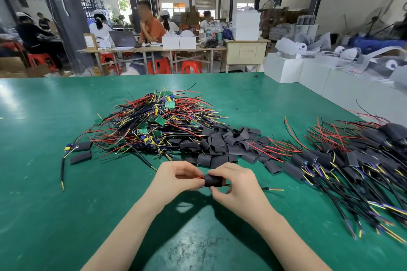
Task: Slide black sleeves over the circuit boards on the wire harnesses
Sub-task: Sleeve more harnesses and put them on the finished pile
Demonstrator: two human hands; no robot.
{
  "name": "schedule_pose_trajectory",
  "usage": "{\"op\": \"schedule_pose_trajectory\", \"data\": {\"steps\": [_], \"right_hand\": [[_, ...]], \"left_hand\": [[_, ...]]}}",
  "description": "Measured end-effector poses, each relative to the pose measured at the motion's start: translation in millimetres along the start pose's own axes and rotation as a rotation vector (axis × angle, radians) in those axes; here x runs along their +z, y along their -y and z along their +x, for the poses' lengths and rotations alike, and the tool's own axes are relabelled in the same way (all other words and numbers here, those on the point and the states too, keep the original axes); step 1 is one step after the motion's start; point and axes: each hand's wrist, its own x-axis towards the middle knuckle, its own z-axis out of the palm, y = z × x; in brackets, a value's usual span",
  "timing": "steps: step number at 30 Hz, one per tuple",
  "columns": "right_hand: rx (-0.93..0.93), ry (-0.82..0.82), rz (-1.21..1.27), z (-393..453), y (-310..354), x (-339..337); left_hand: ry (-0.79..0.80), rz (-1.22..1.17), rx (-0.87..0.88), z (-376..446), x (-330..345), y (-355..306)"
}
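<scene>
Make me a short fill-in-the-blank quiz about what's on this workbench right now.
1. Both hands hold one black ____ between them.
2. The table surface is ____ in colour.
3. The finished harnesses lie to the person's ____.
4. The loose sleeves are coloured ____.

Missing words: sleeve; green; right; black

A black sleeve (213, 181) is pinched between the left hand (176, 177) and the right hand (235, 185), just above the green table (44, 182). A red wire is seen at its left end — a cable tip at its right. Beyond the sleeve, a heap of unsleeved harnesses (152, 121) is piled; loose sleeves (224, 145) are spread beside it. Right of the sleeve, finished harnesses (352, 165) are laid.
</scene>
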Motion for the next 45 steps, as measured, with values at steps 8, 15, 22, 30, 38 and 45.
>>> {"op": "schedule_pose_trajectory", "data": {"steps": [8, 15, 22, 30, 38, 45], "right_hand": [[-0.087, 0.016, -0.111, -2, 1, 1], [-0.172, -0.017, -0.183, -2, 0, 0], [-0.148, 0.007, -0.262, -3, -6, -8], [0.183, -0.370, -0.502, -1, -48, -66], [0.550, -0.559, -0.542, -11, -88, -82], [0.026, 0.051, -0.417, 8, -49, -19]], "left_hand": [[-0.011, 0.052, 0.001, -3, 5, -4], [-0.013, -0.040, -0.056, -3, 7, -3], [0.187, -0.019, -0.021, -3, 4, -5], [-0.217, 0.222, 0.107, 5, -13, -5], [-0.454, 0.701, 0.253, 19, -54, 14], [-0.263, 1.029, 0.192, 33, -53, 35]]}}
